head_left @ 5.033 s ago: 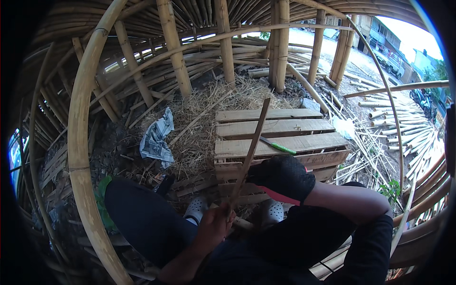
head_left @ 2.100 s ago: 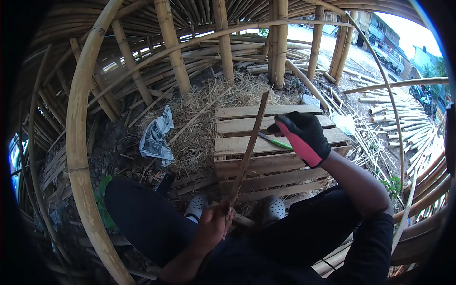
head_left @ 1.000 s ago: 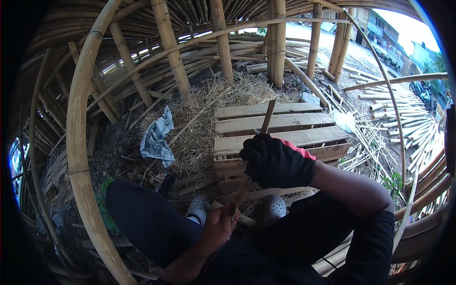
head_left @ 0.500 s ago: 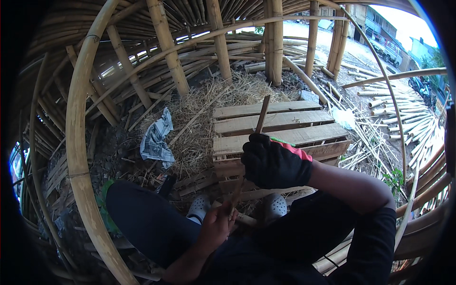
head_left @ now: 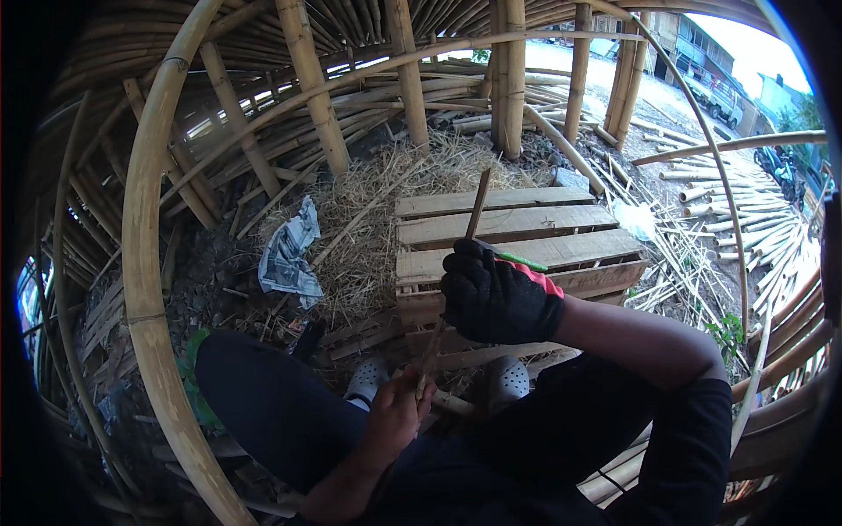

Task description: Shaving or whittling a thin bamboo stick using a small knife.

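A long, thin brown bamboo strip (head_left: pixel 478 206) slants upward in front of me, held at two places. My right hand (head_left: pixel 500 294) wears a black glove with a red cuff and is closed around the middle of the strip. A slim green piece (head_left: pixel 524 262) sticks out at the thumb side of that glove; its other end is hidden in the fist. Lower down, my bare left hand (head_left: pixel 399 416) is closed on the strip's bottom end, above my lap. Behind the right hand stands a slatted wooden crate (head_left: pixel 517 230).
Straw (head_left: pixel 377 197) covers ground beyond the crate, with crumpled newspaper (head_left: pixel 291 254) on the left. Upright bamboo poles (head_left: pixel 507 88) stand at the back; a thick curved pole (head_left: pixel 143 219) rises close on my left. Cut bamboo lengths (head_left: pixel 745 206) lie at right. Grey clogs (head_left: pixel 509 381) are below.
My gloved right hand has shifted slightly left and up, and the strip's upper end has moved with it. My left hand keeps its hold on the lower end.
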Demonstrator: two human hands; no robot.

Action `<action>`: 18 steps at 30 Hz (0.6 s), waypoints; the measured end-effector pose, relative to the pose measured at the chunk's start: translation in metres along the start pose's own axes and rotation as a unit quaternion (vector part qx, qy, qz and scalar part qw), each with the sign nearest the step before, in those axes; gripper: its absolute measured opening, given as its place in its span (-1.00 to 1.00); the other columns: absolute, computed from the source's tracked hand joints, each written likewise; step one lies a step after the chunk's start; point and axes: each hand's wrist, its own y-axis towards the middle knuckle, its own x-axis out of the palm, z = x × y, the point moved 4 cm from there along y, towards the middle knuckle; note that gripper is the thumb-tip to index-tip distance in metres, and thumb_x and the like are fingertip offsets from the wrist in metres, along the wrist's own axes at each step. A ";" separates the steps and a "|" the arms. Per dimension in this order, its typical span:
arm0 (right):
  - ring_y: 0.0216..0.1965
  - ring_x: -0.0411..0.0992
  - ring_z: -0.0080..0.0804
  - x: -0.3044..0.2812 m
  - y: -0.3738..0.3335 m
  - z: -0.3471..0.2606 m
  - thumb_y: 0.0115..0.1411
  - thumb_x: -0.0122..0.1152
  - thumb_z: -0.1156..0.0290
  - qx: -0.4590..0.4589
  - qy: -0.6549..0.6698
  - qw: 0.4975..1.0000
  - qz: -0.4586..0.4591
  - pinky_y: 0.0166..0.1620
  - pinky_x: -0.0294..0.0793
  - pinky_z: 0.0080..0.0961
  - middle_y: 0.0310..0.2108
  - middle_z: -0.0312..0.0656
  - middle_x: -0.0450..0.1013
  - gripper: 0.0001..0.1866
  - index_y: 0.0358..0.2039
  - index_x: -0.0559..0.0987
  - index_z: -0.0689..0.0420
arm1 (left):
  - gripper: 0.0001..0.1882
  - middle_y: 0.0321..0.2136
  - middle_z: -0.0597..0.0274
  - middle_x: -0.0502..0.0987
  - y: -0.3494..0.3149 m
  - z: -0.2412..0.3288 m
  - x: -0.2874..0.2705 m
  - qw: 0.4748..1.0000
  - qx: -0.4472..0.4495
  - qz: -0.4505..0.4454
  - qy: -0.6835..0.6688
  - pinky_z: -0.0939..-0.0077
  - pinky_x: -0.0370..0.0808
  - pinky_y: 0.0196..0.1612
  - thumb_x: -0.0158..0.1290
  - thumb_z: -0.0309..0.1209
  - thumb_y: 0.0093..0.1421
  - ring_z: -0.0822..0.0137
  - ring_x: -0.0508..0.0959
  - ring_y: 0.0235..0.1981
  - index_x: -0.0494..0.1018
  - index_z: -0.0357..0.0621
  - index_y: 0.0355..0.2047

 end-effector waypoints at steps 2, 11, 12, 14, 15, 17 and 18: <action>-0.12 0.44 0.02 0.002 0.000 0.000 -0.11 0.31 0.32 0.008 -0.018 1.000 -0.003 0.00 0.49 -0.20 -0.25 -0.04 0.39 -0.61 -0.29 0.43 0.23 | -0.43 -0.80 0.46 0.18 0.002 -0.002 -0.001 1.000 0.015 -0.001 0.009 0.67 0.06 -0.74 -0.40 0.06 0.43 0.63 0.14 -0.83 0.33 -0.08 -0.50; -0.29 0.48 -0.43 -0.018 0.009 0.044 0.07 0.26 0.29 0.131 -0.047 0.989 -0.055 -0.37 0.52 -0.44 -0.33 -0.30 0.44 -0.81 -0.29 0.57 0.01 | -0.46 -0.84 0.45 0.14 0.000 -0.017 0.024 0.996 0.007 -0.046 0.078 0.69 0.10 -0.77 -0.38 0.02 0.43 0.59 0.12 -0.87 0.28 -0.10 -0.51; -0.26 0.49 -0.39 -0.024 0.005 0.062 0.09 0.27 0.32 0.196 0.027 0.980 -0.013 -0.31 0.55 -0.45 -0.30 -0.28 0.45 -0.80 -0.26 0.57 0.04 | -0.44 -0.83 0.46 0.16 -0.001 -0.017 0.029 0.994 -0.024 -0.104 0.033 0.68 0.11 -0.76 -0.36 0.07 0.41 0.60 0.12 -0.86 0.29 -0.09 -0.51; -0.23 0.50 -0.36 -0.029 -0.007 0.078 0.11 0.28 0.35 0.260 0.099 0.960 0.029 -0.25 0.57 -0.46 -0.28 -0.27 0.46 -0.80 -0.23 0.58 0.07 | -0.43 -0.84 0.46 0.16 -0.001 -0.013 0.026 0.995 -0.016 -0.070 0.063 0.68 0.11 -0.77 -0.35 0.10 0.40 0.61 0.13 -0.86 0.28 -0.09 -0.52; -0.19 0.51 -0.34 -0.025 -0.017 0.086 0.14 0.27 0.38 0.317 0.233 0.919 0.037 -0.18 0.56 -0.46 -0.24 -0.24 0.47 -0.81 -0.22 0.59 0.10 | -0.42 -0.84 0.46 0.17 0.001 -0.010 0.023 0.995 -0.008 -0.038 0.095 0.68 0.11 -0.77 -0.35 0.13 0.39 0.61 0.13 -0.86 0.28 -0.08 -0.53; -0.15 0.51 -0.33 -0.023 -0.022 0.090 0.17 0.25 0.41 0.366 0.364 0.855 0.043 -0.11 0.55 -0.45 -0.21 -0.22 0.47 -0.83 -0.22 0.60 0.13 | -0.41 -0.84 0.45 0.17 0.006 -0.009 0.020 0.997 -0.015 -0.041 0.069 0.68 0.11 -0.77 -0.34 0.14 0.38 0.62 0.14 -0.86 0.27 -0.08 -0.54; -0.14 0.51 -0.35 -0.031 -0.015 0.082 0.18 0.23 0.43 0.289 0.339 0.895 0.015 -0.07 0.53 -0.46 -0.18 -0.19 0.47 -0.83 -0.21 0.61 0.14 | -0.41 -0.85 0.45 0.17 0.006 -0.009 0.018 0.998 -0.023 -0.042 0.045 0.68 0.11 -0.78 -0.34 0.16 0.37 0.62 0.14 -0.86 0.26 -0.07 -0.55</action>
